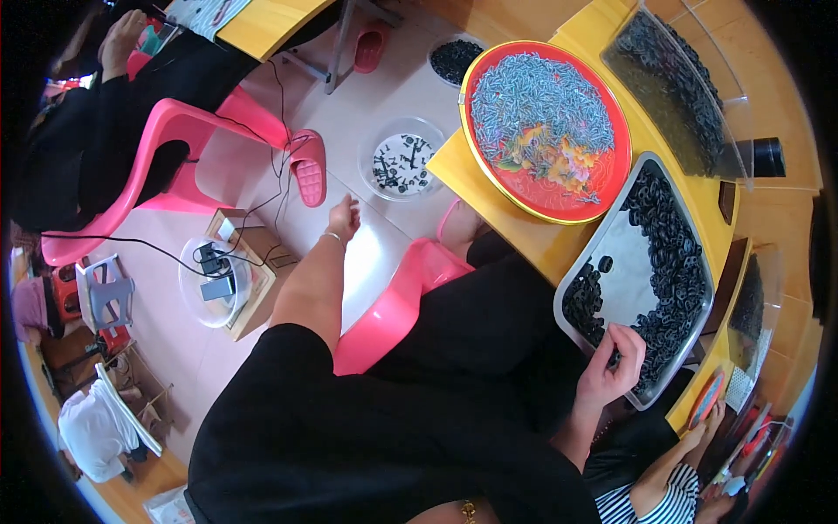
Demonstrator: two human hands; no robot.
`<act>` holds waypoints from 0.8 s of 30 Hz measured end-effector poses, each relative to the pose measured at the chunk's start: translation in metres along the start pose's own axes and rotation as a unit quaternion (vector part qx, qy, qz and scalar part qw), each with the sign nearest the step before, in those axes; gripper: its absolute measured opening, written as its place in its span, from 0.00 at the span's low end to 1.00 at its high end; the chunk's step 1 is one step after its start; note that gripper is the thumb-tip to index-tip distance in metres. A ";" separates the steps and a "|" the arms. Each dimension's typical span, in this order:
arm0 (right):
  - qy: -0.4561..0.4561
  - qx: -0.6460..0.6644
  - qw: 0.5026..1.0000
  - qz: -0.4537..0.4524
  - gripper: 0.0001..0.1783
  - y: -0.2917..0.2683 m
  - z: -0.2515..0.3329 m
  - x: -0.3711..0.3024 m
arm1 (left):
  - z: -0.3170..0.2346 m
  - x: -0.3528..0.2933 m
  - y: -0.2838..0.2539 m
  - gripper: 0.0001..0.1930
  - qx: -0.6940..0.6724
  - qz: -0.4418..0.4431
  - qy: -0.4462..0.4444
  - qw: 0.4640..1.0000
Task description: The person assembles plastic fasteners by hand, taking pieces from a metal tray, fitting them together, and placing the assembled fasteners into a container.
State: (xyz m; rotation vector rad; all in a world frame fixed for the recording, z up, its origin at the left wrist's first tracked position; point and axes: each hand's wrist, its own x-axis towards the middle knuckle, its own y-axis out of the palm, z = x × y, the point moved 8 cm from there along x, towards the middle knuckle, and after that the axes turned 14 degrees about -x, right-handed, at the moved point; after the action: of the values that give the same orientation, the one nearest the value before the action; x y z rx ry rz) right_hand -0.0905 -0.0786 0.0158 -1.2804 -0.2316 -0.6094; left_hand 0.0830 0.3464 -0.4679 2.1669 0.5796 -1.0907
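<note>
- Hands are apart: the right hand is at the near left edge of the metal tray, its fingers curled in with the tips close together; something dark shows between them, but I cannot tell whether a piece is gripped.
- Left hand is well to the left of the metal tray, above the floor, fingers loosely curled; whether it holds anything cannot be told.
- Black pieces lie inside the metal tray, heaped along its right side, with a smaller pile by its left wall near the right hand and bare metal between.
- Round red tray, just beyond and left of the metal tray, holds many small blue-grey pieces over a flower pattern.
- Yellow worktop reaches out to the left of the metal tray, under the round red tray.
- Clear bin of dark pieces stands beyond the metal tray, with a black cylinder beside it.
- Clear tub, on the floor well left of the metal tray, contains scattered black bits.
- Pink slipper lies farther left of the metal tray, past that tub.
- Striped sleeve of another person shows nearer than the metal tray.
</note>
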 end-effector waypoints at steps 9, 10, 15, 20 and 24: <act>0.020 0.112 0.993 0.010 0.06 -0.015 -0.010 0.000 | -0.024 -0.070 -0.004 0.17 0.440 -0.022 -0.028 0.897; 0.017 0.146 0.989 0.020 0.06 -0.018 -0.011 0.000 | -0.028 -0.069 0.002 0.18 0.432 0.001 -0.017 0.902; -0.019 0.173 0.984 0.035 0.06 -0.037 0.008 0.002 | -0.032 -0.089 0.038 0.19 0.503 0.114 0.052 0.855; -0.060 0.161 0.985 -0.029 0.10 -0.063 0.010 -0.007 | -0.017 -0.112 0.064 0.18 0.500 0.107 -0.009 0.860; -0.072 0.170 0.981 -0.060 0.07 -0.085 0.001 -0.013 | -0.086 -0.133 0.107 0.17 0.414 0.217 0.100 0.878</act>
State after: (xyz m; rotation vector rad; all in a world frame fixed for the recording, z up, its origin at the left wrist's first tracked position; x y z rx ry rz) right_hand -0.1472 -0.0870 0.0797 -0.9837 -0.5142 -0.5519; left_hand 0.1226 0.3192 -0.2826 2.9556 -0.3921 -0.9496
